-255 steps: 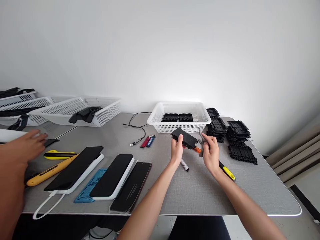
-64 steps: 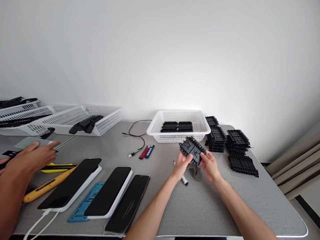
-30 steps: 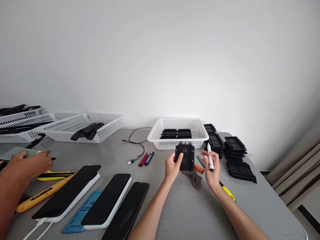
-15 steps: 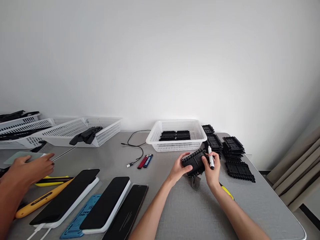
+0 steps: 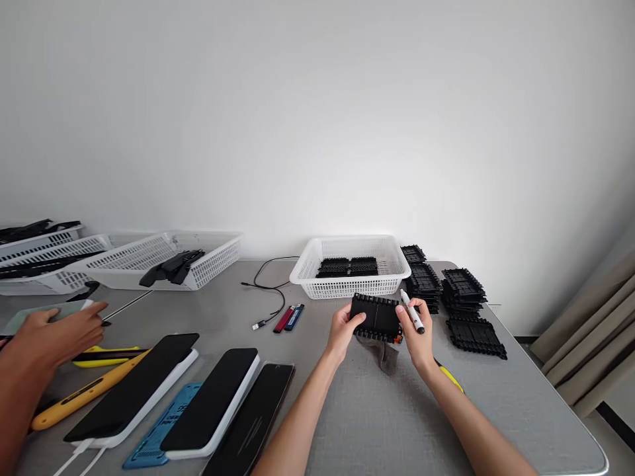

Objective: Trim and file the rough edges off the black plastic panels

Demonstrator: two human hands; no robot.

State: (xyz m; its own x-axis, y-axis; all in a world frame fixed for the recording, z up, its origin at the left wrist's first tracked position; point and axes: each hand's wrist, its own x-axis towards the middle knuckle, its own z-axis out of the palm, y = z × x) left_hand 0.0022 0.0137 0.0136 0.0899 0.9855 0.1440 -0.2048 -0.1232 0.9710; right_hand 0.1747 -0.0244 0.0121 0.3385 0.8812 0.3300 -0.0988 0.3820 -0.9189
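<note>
A black rectangular plastic panel with toothed long edges (image 5: pixel 378 316) is held up between my two hands, above the grey table. My left hand (image 5: pixel 343 330) grips its left end, thumb on the face. At its right end, my right hand (image 5: pixel 417 334) pinches the panel and also keeps a white marker pen (image 5: pixel 411 311) with a black end between thumb and fingers. A small orange spot shows at the panel's lower right corner. Beneath it lies a crumpled dark grey cloth (image 5: pixel 387 357). Just past the panel stands a white plastic basket (image 5: pixel 354 288) with similar black panels inside.
Stacks of black panels (image 5: pixel 464 287) stand right of the basket. Phones (image 5: pixel 213 400), lighters (image 5: pixel 289 318), a cable (image 5: pixel 268 287) and a yellow-handled tool (image 5: pixel 449 377) lie on the table (image 5: pixel 377 423). Another person's hand (image 5: pixel 74 334) is at the left, near more baskets (image 5: pixel 163 261).
The panel has turned from a tilt to nearly level, its broad face now towards me. My hands shifted slightly left with it, and the marker pen now slants more.
</note>
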